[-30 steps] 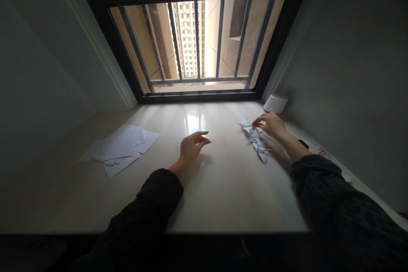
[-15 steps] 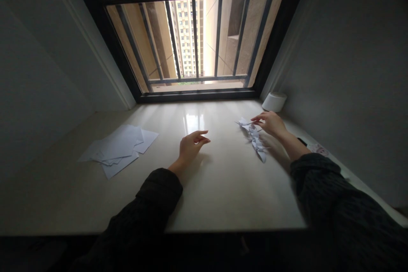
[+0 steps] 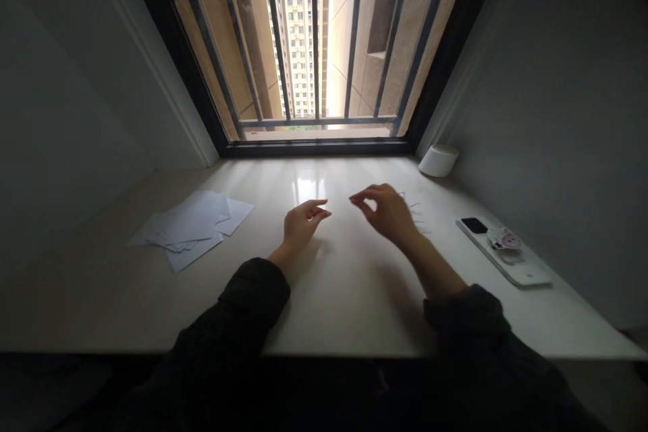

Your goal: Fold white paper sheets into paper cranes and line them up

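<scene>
The fingers of the person's right hand (image 3: pixel 389 210) were drawn into a pinch, the tips seeming to meet with nothing visible between them. Those of the left hand (image 3: pixel 300 226) curved toward the thumb, parted by a narrow gap and gripping nothing. The two hands stood near each other, apart, above a pale, glossy desk (image 3: pixel 344 297).

Just beyond the right hand, and largely hidden by it, showed thin, pale, pointed tips, apparently of folded white paper (image 3: pixel 415 205); their number could not be told. Well to the left lay an overlapping, fanned pile of flat white paper sheets (image 3: pixel 190 223), touched by neither hand. Judged from this arrangement, some paper appeared already shaped and set at the right, while the sheets in the pile were left unworked.

Farther out, a white phone with a dark camera block (image 3: pixel 526 273) lay at the right; a short white cylinder (image 3: pixel 438 160) stood near the black-framed, barred window (image 3: pixel 314 148).
</scene>
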A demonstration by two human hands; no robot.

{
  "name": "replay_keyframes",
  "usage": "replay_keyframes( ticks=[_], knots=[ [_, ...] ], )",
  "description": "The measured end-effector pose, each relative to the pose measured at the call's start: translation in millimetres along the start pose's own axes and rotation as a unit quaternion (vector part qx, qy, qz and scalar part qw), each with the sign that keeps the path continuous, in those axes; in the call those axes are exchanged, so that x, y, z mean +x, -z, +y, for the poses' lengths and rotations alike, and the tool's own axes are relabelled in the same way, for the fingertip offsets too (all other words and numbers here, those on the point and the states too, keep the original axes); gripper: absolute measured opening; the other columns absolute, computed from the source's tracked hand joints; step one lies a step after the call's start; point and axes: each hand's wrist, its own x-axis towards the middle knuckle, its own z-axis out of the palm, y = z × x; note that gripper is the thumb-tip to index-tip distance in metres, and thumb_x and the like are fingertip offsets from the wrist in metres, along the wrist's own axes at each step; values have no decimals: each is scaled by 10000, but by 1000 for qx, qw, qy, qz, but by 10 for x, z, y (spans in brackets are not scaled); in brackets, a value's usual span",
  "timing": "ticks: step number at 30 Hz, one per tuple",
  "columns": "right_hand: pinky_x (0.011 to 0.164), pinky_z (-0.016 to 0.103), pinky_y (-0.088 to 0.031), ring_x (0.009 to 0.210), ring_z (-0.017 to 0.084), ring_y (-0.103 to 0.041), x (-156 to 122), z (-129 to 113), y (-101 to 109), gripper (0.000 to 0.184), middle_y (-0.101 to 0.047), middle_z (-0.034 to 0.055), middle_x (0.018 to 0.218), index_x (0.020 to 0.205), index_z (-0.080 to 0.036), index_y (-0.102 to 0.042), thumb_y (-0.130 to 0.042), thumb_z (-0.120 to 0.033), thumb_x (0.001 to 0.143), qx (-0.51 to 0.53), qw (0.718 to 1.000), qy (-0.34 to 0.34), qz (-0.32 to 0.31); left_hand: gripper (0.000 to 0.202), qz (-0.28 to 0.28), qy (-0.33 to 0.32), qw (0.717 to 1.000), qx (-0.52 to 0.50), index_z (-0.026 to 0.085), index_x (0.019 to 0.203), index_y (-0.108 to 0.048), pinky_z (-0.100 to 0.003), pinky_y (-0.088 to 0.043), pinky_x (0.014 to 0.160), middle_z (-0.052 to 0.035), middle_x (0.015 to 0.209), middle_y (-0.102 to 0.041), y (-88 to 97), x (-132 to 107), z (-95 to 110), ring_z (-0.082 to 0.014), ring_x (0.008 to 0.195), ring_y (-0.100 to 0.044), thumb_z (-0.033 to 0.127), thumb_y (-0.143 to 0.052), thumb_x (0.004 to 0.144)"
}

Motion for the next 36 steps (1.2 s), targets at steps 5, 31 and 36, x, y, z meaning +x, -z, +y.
replay_keyframes(
  ticks=[5, 31, 36],
  knots=[
    [852, 409, -447, 989, 281, -542, -221, -373, -610, 277, -680, 99, 1038, 1099, -229, -666, -556, -288, 851, -32, 994, 45, -94, 308, 27, -3, 1000, 13, 267, 1063, -675, -273, -477, 719, -13, 870, -728, 56, 8, 5, -151, 743, -652, 379, -658, 776],
    [811, 342, -484, 987, 230, -587, -339, -338, -714, 188, -692, 41, 1048, 963, -260, -690, -537, -275, 854, 17, 988, 83, -128, 538, 101, 464, 736, 483, 167, 1107, -637, -435, -456, 785, -229, 1164, -614, 1837, 196, -613, -383, 1106, -558, 457, -724, 663],
    [834, 347, -482, 1012, 231, -580, -331, -329, -704, 187, -690, 47, 1060, 970, -256, -690, -555, -268, 842, 21, 987, 84, -137, 410, 105, 438, 748, 487, 181, 1053, -667, -469, -461, 783, -206, 1165, -628, 1836, 181, -616, -383, 1088, -572, 392, -681, 701]
  ],
)
